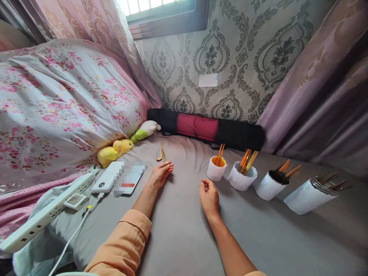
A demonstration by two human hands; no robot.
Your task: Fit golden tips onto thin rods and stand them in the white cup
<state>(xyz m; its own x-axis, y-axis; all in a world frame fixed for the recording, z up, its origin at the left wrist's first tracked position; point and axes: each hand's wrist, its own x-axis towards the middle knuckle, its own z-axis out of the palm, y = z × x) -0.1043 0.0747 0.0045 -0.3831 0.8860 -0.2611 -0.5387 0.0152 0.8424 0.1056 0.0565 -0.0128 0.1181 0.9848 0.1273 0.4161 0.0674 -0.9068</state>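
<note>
My left hand [162, 174] reaches forward over the grey sheet, its thumb and fingers pinched on the near end of a thin gold stick-like utensil [164, 155]. Just beside that, another slim gold piece [159, 158] lies on the sheet; its exact kind is too small to tell. My right hand [209, 197] is closed in a loose fist, resting near the white cup with an orange inside [216, 172]. Whatever its curled fingers may hold is hidden. Orange sticks [220, 151] stand in that cup. A wider white cup [241, 182] beside it contains orange and gold sticks [247, 161].
Farther right are a tilted white container [267, 188] with orange sticks and a white-wrapped can [309, 199] with dark sticks. To the left lie a phone [133, 180], a power bank [107, 178], a power strip [48, 212] and plush toys [115, 151]. A black-and-red roll [238, 132] lies along the wall.
</note>
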